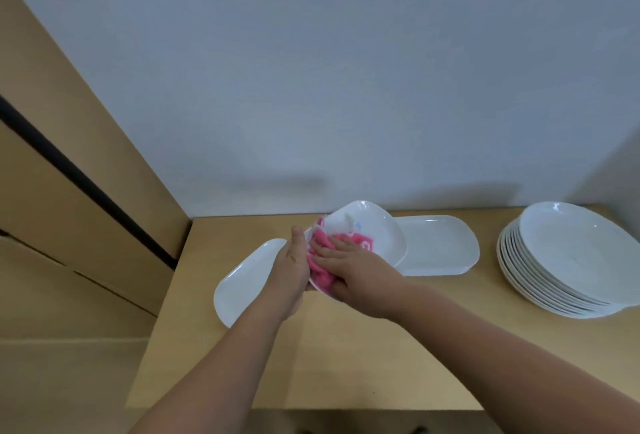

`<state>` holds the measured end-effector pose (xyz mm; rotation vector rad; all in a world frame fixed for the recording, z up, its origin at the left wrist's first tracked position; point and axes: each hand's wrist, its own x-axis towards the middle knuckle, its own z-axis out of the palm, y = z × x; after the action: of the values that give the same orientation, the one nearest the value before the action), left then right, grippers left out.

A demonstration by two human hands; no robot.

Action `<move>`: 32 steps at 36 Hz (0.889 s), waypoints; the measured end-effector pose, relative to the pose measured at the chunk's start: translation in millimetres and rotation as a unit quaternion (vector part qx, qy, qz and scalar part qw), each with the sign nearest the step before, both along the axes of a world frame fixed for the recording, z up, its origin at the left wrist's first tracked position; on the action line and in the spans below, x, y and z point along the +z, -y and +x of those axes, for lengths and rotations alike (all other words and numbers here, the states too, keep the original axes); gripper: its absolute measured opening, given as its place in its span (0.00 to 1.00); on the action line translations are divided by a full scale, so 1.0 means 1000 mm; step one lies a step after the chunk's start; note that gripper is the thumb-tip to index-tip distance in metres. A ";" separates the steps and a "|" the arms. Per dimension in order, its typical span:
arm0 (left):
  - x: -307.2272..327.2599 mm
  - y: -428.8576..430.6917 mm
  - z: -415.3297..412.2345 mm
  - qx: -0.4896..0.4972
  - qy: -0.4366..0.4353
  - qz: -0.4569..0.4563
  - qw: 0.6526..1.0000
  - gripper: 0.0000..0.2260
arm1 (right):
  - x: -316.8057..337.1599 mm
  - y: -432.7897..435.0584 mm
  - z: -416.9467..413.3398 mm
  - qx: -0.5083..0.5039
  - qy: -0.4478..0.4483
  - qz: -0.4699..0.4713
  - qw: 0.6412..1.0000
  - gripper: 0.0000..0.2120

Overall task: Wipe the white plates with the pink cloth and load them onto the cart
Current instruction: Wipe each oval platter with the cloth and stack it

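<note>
A white squarish plate [372, 225] is held tilted above the wooden table [346, 357]. My left hand [291, 270] grips its left rim, thumb up along the edge. My right hand [353, 274] presses the pink cloth [322, 257] flat against the plate's inner face. Part of the cloth is hidden under my fingers. No cart is in view.
A white oblong plate [440, 246] lies behind the held plate, and another oblong plate [242, 281] lies to the left under my left forearm. A stack of several round white plates [568, 260] stands at the right. A wall runs behind; wooden cabinet panels [52, 191] stand at the left.
</note>
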<state>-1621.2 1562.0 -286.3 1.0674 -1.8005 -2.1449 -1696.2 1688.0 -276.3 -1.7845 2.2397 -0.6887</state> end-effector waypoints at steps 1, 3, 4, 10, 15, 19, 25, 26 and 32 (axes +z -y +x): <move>-0.003 0.002 0.002 0.005 0.002 0.006 1.000 0.25 | 0.000 -0.001 0.000 0.020 0.002 0.008 1.000 0.19; -0.007 0.005 0.007 0.015 0.008 0.010 1.000 0.21 | 0.001 -0.001 -0.001 0.057 0.001 0.022 0.998 0.17; -0.009 0.007 0.010 0.023 0.012 0.004 1.000 0.18 | 0.002 -0.001 -0.001 0.071 -0.001 0.031 0.997 0.16; -0.024 0.026 0.022 0.040 0.014 -0.029 0.999 0.16 | 0.007 -0.009 -0.004 0.117 -0.041 0.091 0.988 0.11; -0.024 0.037 0.036 0.066 0.042 -0.059 0.995 0.10 | 0.012 -0.012 -0.012 0.062 -0.028 0.104 0.992 0.14; -0.031 0.056 0.054 0.099 0.060 -0.080 0.990 0.09 | 0.016 -0.023 -0.025 -0.042 0.078 0.039 0.995 0.22; -0.043 0.079 0.080 0.125 0.081 -0.096 0.984 0.07 | 0.012 -0.022 -0.023 -0.092 0.096 0.004 0.991 0.22; -0.045 0.082 0.084 0.130 0.084 -0.102 0.983 0.07 | 0.010 -0.021 -0.021 -0.093 0.098 0.006 0.991 0.21; -0.063 0.100 0.100 0.156 0.097 -0.119 0.976 0.08 | 0.002 -0.011 -0.009 -0.086 0.101 0.019 0.991 0.20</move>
<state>-1521.5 1462.3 -348.8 1.4268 -1.7700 -1.6490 -1705.0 1698.6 -274.6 -1.4458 2.2679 -0.8133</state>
